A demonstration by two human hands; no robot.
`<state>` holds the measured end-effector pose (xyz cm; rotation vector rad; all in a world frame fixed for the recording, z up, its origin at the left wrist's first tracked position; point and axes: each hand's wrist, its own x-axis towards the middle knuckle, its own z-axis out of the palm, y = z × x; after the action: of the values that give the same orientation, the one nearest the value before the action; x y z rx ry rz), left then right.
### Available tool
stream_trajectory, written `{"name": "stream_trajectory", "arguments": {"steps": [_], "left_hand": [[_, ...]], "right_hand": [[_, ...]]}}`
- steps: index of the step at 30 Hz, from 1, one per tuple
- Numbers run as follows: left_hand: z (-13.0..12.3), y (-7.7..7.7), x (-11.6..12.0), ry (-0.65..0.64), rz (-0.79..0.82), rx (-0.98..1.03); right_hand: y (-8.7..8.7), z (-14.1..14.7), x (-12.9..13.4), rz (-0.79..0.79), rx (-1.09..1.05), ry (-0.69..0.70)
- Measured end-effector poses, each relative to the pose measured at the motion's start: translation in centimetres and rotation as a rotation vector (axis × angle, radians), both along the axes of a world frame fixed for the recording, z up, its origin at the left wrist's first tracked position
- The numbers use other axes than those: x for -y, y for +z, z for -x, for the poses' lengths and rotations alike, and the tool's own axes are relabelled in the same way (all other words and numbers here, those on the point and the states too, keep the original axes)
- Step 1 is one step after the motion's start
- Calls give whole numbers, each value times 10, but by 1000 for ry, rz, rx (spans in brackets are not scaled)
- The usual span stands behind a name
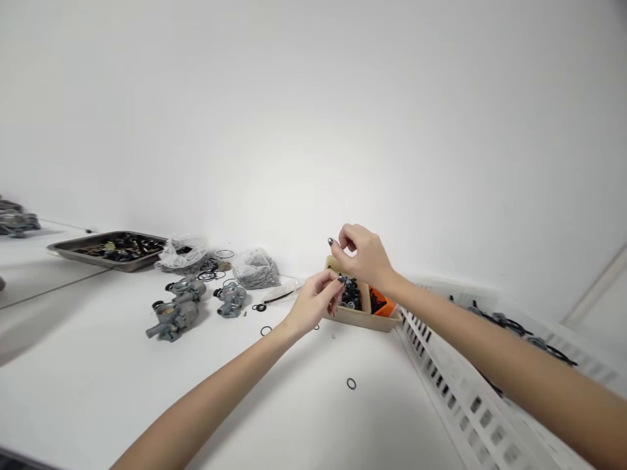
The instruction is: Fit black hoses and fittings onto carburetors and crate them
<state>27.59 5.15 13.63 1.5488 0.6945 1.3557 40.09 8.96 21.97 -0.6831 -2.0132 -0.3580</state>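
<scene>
My left hand [316,303] is in front of a beige divided tray [362,318], its thumb and fingers pinched together. Whatever it may hold is too small or hidden to name. Above the tray is my right hand [365,251], thumb held apart from its curled fingers, with nothing visible between them. Small black parts [351,294] fill one compartment of the tray, partly covered by my left fingers. An orange container [386,307] with black pieces sits at its right end. Below my hands, a black rubber ring [351,384] lies on the white table.
Several grey metal carburetors [179,316] stand at left, near bagged small parts [255,267] and loose black rings [266,330]. Farther left is a metal tray [105,261] of mixed parts. A white slotted basket [470,391] with parts borders the right side; the wall [294,130] rises behind.
</scene>
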Motion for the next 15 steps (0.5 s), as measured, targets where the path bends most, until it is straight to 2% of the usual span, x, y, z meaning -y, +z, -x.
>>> {"name": "stream_trajectory", "arguments": {"steps": [4,6,9,12,14,15], "left_hand": [[7,5,-2,147,-44,69],[10,4,-6,195,-33,98],[14,-1,-15,253,12,158],[18,-8,-24,326,48,229],[19,-12,-29,362,59,263],[20,-13,-31,375,62,274]], "right_hand": [[-4,32,-18,127,-612,65],[-18,33,-24,238,-796,71],[-62,24,-26,408,-842,25],[-113,7,-24,440,-818,-6],[-135,-4,-27,440,-833,-16],[-140,-10,-29,425,-827,-26]]}}
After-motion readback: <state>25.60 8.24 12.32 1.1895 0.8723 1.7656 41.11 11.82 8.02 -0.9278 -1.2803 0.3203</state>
